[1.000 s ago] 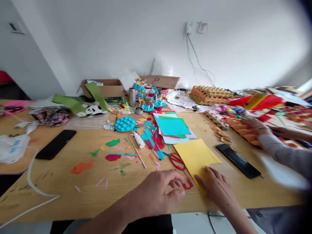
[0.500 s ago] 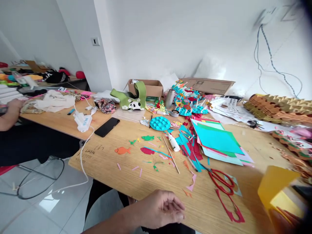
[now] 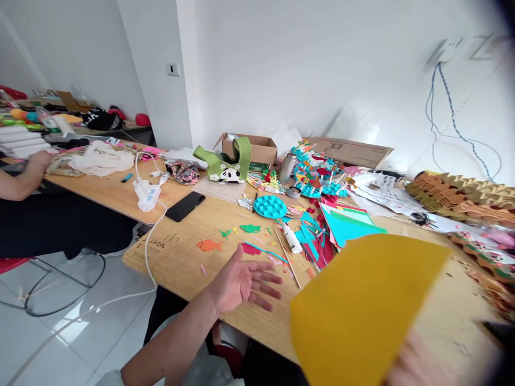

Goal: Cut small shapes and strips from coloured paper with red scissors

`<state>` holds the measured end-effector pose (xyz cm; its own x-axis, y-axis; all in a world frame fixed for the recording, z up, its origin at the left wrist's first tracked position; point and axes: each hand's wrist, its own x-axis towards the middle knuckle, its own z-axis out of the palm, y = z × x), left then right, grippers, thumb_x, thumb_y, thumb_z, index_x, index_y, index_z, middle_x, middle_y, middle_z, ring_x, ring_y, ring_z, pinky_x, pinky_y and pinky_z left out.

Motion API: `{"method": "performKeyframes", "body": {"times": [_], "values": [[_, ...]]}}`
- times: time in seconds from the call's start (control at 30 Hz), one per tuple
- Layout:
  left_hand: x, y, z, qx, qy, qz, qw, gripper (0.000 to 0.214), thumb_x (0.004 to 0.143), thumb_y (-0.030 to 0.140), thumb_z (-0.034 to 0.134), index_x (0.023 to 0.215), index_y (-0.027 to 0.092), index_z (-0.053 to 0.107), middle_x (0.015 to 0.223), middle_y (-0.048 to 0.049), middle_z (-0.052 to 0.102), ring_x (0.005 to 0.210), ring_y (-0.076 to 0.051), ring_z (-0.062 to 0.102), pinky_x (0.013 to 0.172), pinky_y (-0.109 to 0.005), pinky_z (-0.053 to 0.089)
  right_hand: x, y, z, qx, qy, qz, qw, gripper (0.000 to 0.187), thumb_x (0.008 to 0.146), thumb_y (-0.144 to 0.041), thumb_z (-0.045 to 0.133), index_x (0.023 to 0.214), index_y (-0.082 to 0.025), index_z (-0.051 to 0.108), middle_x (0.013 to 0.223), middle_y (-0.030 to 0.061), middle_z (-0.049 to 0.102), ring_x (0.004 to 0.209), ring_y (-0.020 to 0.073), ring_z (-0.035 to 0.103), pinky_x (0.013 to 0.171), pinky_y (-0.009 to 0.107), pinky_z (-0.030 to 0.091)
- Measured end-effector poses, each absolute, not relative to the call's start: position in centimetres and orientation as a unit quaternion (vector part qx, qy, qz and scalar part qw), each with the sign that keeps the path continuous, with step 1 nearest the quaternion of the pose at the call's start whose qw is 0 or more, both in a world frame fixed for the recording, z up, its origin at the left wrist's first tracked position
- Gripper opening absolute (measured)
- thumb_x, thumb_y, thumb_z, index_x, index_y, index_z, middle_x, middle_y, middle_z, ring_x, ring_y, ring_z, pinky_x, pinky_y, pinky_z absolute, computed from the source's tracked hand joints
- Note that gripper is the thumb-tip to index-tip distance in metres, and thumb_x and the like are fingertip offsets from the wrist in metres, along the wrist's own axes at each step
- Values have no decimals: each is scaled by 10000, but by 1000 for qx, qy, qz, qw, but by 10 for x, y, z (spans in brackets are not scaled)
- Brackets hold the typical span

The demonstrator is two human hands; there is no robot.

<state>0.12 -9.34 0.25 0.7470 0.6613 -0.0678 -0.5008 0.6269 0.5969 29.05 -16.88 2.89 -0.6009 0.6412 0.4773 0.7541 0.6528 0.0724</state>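
A wooden table (image 3: 450, 305) with a smooth, grained top carried the materials. At its far side stood a brown cardboard box (image 3: 263, 154), open at the top; a pale item showed at its rim, and the rest of its contents was hidden. To the far right were stacked egg trays (image 3: 462, 198), brown and tan, with ridged, scalloped edges. The yellow sheet (image 3: 362, 305) was raised above the near part of the table, right of centre; it was matte, evenly coloured and gently bowed, its top edge curved to view. The right hand (image 3: 414, 364), blurred, gripped it at the lower right edge; finger detail could not be made out. The left hand (image 3: 241, 281) was held above the table edge, palm exposed, fingers spread wide and holding nothing. A green bag (image 3: 225, 167) bearing a panda stood before the box. A metal flask (image 3: 287, 169) stood behind a round blue dish (image 3: 270, 207) with a bumpy surface. A white glue bottle (image 3: 292, 238) lay beside a thin stick (image 3: 288, 260). Smallest noted was a flat orange fish (image 3: 209, 245).
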Motion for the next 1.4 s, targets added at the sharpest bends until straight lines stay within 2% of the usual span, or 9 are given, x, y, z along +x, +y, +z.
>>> {"method": "performKeyframes", "body": {"times": [0.17, 0.37, 0.57, 0.7, 0.83, 0.97, 1.1, 1.2, 1.4], "values": [[-21, -98, 4, 297, 117, 370, 873, 824, 748, 731, 324, 1207, 77, 526, 1223, -241, 547, 1021, -377, 574, 831, -519, 406, 229, -150, 70, -253, -933, -223, 120, 307, 867, -149, 437, 1123, -189, 602, 1116, 56, 652, 1205, 284, 447, 1083, 576, 209], [-36, -108, 3, 296, 109, 441, 840, 696, 723, 623, 546, 1232, 149, 526, 1231, -159, 573, 1172, -335, 480, 966, -448, 340, 210, -130, 86, -228, -927, -290, 63, 323, 833, -143, 439, 1110, -144, 604, 1132, 92, 634, 1230, 313, 407, 1099, 610, 143], [-43, -104, 19, 327, 246, 469, 782, 423, 746, 237, 653, 1145, 116, 585, 1078, -158, 658, 982, -290, 617, 826, -379, 460, 201, -111, 87, -288, -919, -255, 84, 313, 839, -162, 492, 1129, -203, 602, 1190, 103, 608, 1222, 306, 430, 1069, 619, 183], [-44, -89, 23, 310, 333, 497, 739, 425, 715, 235, 677, 1109, 99, 595, 990, -157, 689, 816, -283, 666, 650, -361, 508, 213, -89, 83, -394, -883, -124, 224, 468, 838, -369, 565, 1285, -264, 480, 1328, 101, 503, 1260, 318, 393, 1009, 592, 307], [-45, -74, 22, 303, 338, 549, 702, 466, 704, 227, 691, 1141, 109, 580, 1002, -139, 692, 877, -271, 659, 734, -364, 508, 230, -68, 65, -515, -687, 209, 468, 633, 837, -510, 501, 1385, -244, 329, 1295, 145, 525, 1131, 277, 547, 892, 451, 481], [-43, -63, 21, 308, 318, 557, 703, 459, 719, 224, 681, 1153, 113, 579, 1020, -137, 689, 954, -277, 638, 832, -392, 482, 227, -52, 44, -521, -563, 450, 457, 593, 769, -549, 578, 1232, -182, 531, 1124, 140, 644, 1016, 263, 616, 823, 380, 515], [-39, -51, 23, 323, 303, 558, 702, 450, 728, 219, 673, 1157, 117, 580, 1021, -135, 690, 987, -284, 624, 861, -406, 469, 217, -33, 39, -510, -531, 512, 442, 350, 642, -449, 742, 869, -189, 682, 806, 42, 708, 780, 208, 657, 664, 292, 517], [-36, -40, 27, 333, 298, 573, 687, 440, 716, 209, 681, 1137, 119, 589, 1046, -134, 682, 1008, -285, 614, 870, -403, 466, 214, -20, 45, -498, -539, 510, 448, 256, 599, -406, 774, 628, -185, 648, 633, -3, 669, 585, 154, 616, 532, 245, 469], [-35, -14, 37, 340, 293, 598, 665, 402, 669, 197, 710, 1054, 121, 626, 982, -121, 703, 993, -297, 620, 835, -410, 487, 213, 0, 62, -466, -513, 556, 459, 244, 592, -387, 778, 724, -205, 683, 717, 13, 713, 655, 192, 664, 606, 290, 512]]}}
